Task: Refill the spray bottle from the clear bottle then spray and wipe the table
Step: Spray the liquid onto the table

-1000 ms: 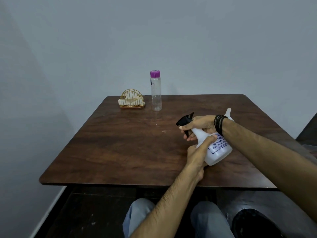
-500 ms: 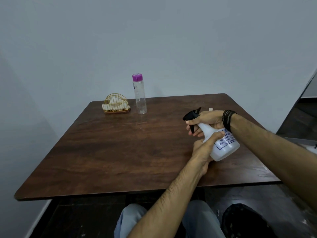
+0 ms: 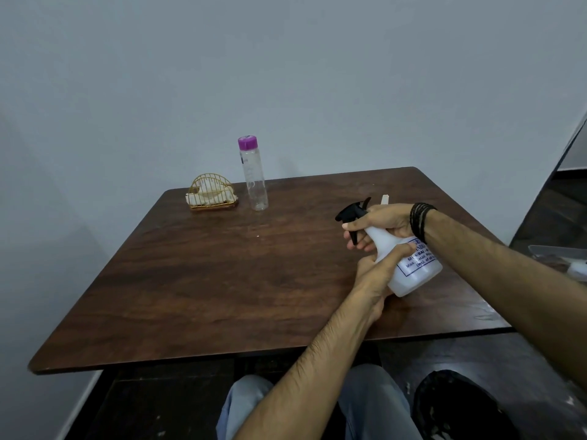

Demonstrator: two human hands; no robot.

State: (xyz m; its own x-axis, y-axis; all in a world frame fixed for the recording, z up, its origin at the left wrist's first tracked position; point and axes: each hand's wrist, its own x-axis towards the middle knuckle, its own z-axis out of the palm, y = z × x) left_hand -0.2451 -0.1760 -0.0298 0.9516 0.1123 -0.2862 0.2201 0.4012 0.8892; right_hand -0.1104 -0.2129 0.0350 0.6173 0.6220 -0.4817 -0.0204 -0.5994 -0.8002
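At the far left of the bench (image 3: 190, 281) stands a gold wire holder (image 3: 211, 193) with cloth, then the clear bottle (image 3: 254, 176). Your left hand (image 3: 373, 281) wraps the tilted spray bottle (image 3: 413, 271); your right hand (image 3: 381, 222) clasps its black head. The blue label is only partly readable: "MUMBAI".

Left and middle of the table (image 3: 197, 281) lie bare — only clear bottle (image 3: 254, 179) and wire holder (image 3: 211, 193) crowd its far edge
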